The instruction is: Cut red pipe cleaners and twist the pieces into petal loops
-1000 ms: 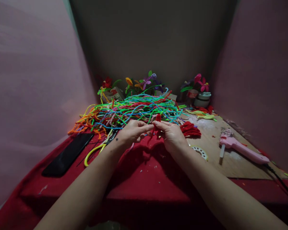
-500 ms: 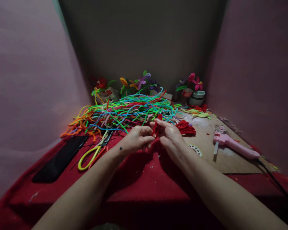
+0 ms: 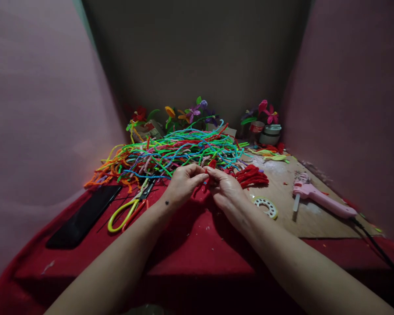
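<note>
Both hands meet over the front edge of a heap of coloured pipe cleaners (image 3: pixel 180 148). Between them is a small piece of red pipe cleaner (image 3: pixel 212 163), mostly covered by the fingers. My left hand (image 3: pixel 186 183) is closed, thumb and fingertips pinching its lower left side. My right hand (image 3: pixel 226 187) is closed too, its thumb and forefinger gripping the same red piece. Just beyond the right hand lies a bundle of red pipe cleaners (image 3: pixel 252 176). A white and yellow disc with holes (image 3: pixel 265 207) rests beside the right wrist.
Scissors with a yellow handle (image 3: pixel 123 215) and a black phone (image 3: pixel 85 216) lie at left. On the cardboard (image 3: pixel 321 223) at right sits a pink glue gun (image 3: pixel 325 200) with its cord. Pipe-cleaner flowers (image 3: pixel 193 113) and a lidded jar (image 3: pixel 270 134) stand at the back.
My hands have drawn closer together and shifted slightly left. The red piece, upright between them before, is now mostly hidden by the fingers. More of the holed disc shows.
</note>
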